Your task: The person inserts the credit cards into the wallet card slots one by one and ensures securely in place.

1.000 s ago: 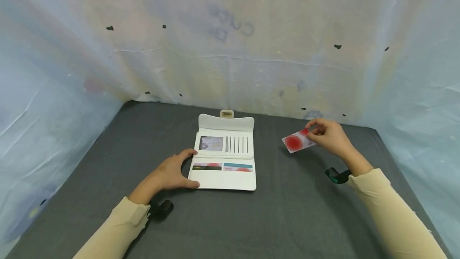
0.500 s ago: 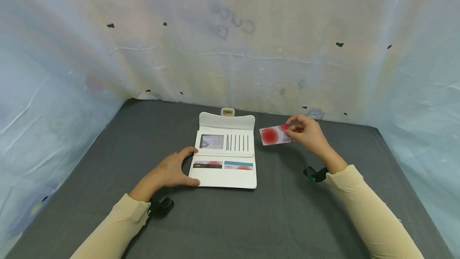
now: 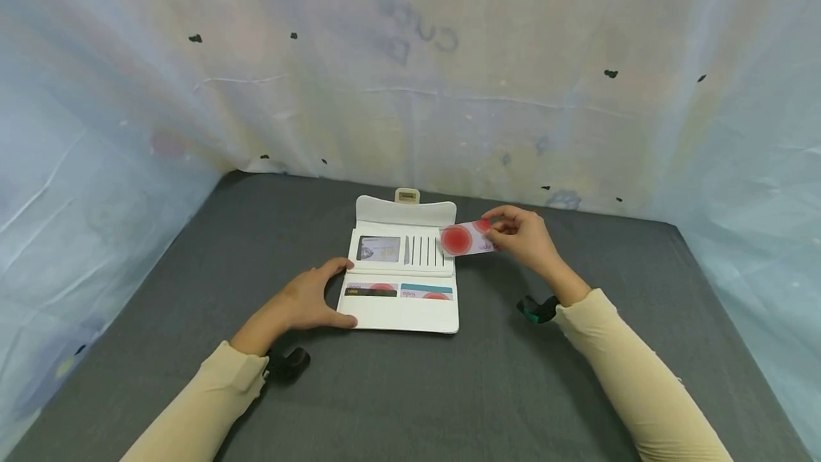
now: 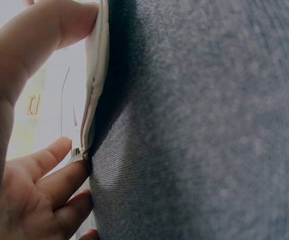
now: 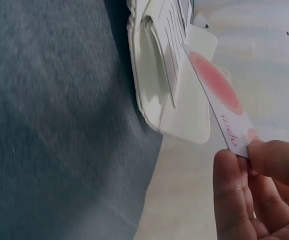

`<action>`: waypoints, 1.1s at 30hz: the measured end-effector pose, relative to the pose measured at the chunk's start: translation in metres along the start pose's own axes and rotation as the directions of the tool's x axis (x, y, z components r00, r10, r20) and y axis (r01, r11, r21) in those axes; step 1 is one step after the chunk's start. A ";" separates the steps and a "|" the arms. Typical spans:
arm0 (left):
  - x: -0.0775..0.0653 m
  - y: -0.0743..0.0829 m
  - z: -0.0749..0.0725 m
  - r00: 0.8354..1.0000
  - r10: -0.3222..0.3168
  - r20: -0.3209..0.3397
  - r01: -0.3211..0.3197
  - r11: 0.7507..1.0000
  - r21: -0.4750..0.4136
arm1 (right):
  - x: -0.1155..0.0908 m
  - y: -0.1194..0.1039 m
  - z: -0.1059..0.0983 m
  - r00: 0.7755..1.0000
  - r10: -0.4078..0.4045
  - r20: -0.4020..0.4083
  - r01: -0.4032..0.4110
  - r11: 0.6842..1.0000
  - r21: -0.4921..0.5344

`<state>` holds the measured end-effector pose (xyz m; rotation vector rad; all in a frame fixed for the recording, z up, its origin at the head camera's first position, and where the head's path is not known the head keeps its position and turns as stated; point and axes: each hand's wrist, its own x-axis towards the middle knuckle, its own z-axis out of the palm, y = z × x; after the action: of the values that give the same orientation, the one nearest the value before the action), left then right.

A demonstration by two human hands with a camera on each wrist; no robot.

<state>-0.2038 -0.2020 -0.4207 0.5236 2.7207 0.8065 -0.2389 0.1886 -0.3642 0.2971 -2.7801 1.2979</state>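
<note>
An unfolded white wallet (image 3: 398,317) lies on the table, its flap turned up at the back. One card (image 3: 378,249) shows behind its upper left window, and narrow slots sit to the right of that. Two more cards stick out of the lower pockets. My left hand (image 3: 312,303) rests on the wallet's left edge, thumb at the front corner and fingertips farther back. My right hand (image 3: 524,239) pinches a white card with red circles (image 3: 457,240) at its right end. In the right wrist view the card's far corner hangs close to the slots; contact cannot be told.
A dark grey cloth covers the table (image 3: 410,398). Pale sheeting (image 3: 410,91) stands behind the table and along both sides. A gold-coloured clasp (image 3: 407,197) sits on the tab at the wallet's back edge.
My right hand has carried the pinched card leftward, from well right of the wallet to over its upper right edge. The left hand has stayed at the wallet's left edge.
</note>
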 end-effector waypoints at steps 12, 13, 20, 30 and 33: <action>-0.003 -0.002 0.002 1.000 -0.006 0.006 0.006 1.000 -0.016 | 0.001 -0.008 0.033 0.999 0.021 0.045 -0.027 0.992 0.127; -0.003 -0.002 0.002 1.000 -0.006 0.005 0.006 1.000 -0.012 | 0.001 -0.009 0.036 0.999 0.023 0.045 -0.029 0.991 0.133; -0.003 -0.005 0.003 1.000 -0.018 0.001 0.018 1.000 0.006 | 0.002 -0.014 0.049 0.999 0.026 0.035 -0.032 0.983 0.178; -0.004 -0.004 0.003 1.000 -0.012 -0.002 0.012 1.000 -0.011 | 0.001 -0.016 0.059 0.998 0.044 0.043 -0.052 0.978 0.200; -0.005 -0.004 0.003 1.000 -0.011 -0.004 0.011 1.000 -0.015 | 0.001 -0.016 0.060 0.998 0.045 0.048 -0.054 0.976 0.212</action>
<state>-0.1990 -0.2057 -0.4247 0.5037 2.7169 0.8258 -0.2354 0.1327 -0.3909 0.2705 -2.7007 1.6247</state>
